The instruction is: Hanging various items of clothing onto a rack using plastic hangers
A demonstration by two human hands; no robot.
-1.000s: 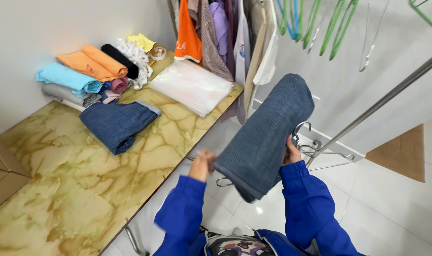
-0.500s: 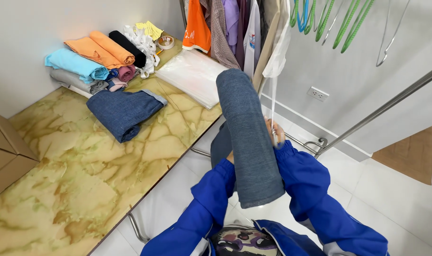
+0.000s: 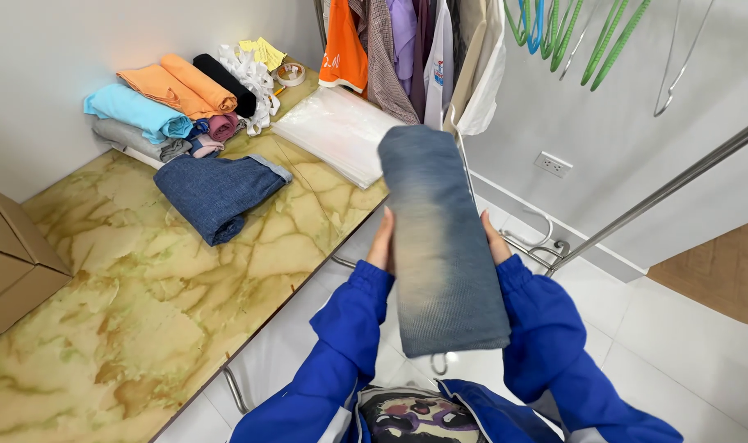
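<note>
Long folded faded blue denim cloth (image 3: 444, 246) being held up over open white floor (image 3: 686, 344), just past the yellow marble table edge (image 3: 308, 275), being pinched at its sides by left hand (image 3: 381, 242) and right hand (image 3: 495, 239), fingers hidden behind.

You get bright, even indoor light with soft shadows. The folded jeans (image 3: 444, 246) are motion-blurred, and lines bow at the edges.

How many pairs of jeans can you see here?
2: one folded pair of jeans held up between both hands, one darker folded pair lying on the marble table. Others may hide in the clothes pile.
</note>
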